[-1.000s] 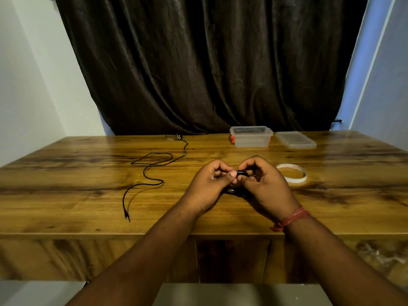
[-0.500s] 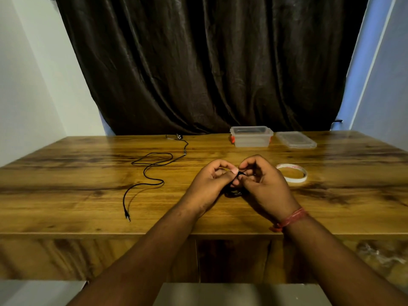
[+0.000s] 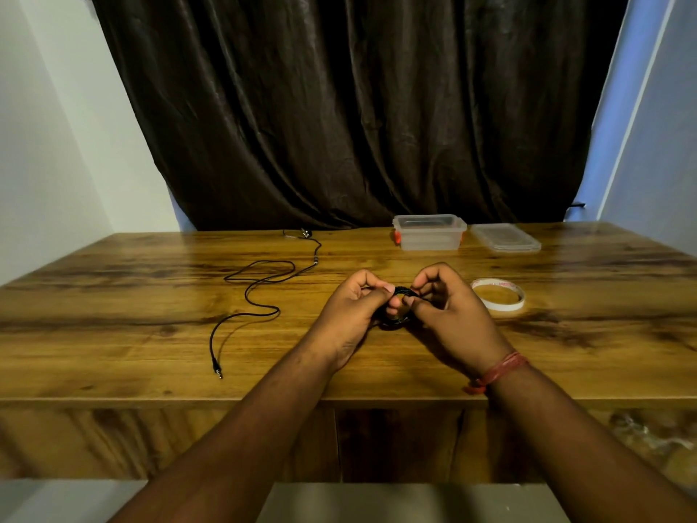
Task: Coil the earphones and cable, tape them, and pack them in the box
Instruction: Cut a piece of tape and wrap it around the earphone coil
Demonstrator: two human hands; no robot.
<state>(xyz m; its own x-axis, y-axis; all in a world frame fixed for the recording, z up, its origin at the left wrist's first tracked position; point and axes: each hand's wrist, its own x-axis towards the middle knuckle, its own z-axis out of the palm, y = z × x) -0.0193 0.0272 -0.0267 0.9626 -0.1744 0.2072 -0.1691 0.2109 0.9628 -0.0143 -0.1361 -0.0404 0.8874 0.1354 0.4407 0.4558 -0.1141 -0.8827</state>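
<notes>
Pinching black coil (image 3: 399,296) dead centre: left hand (image 3: 352,315) and right hand (image 3: 450,315), both grips closed tight on it. Tape (image 3: 497,294) at three o'clock, earphones (image 3: 260,292) at nine.

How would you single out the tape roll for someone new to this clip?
On the wooden table, look just right of the right hand. The tape roll lies flat there, a white ring, unlike the clear plastic box and lid behind it.

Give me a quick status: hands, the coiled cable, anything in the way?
Left hand and right hand both pinch the small black coiled cable above the wooden table. Black earphone wire uncoiled, left. White tape roll, clear plastic box unobstructed.
</notes>
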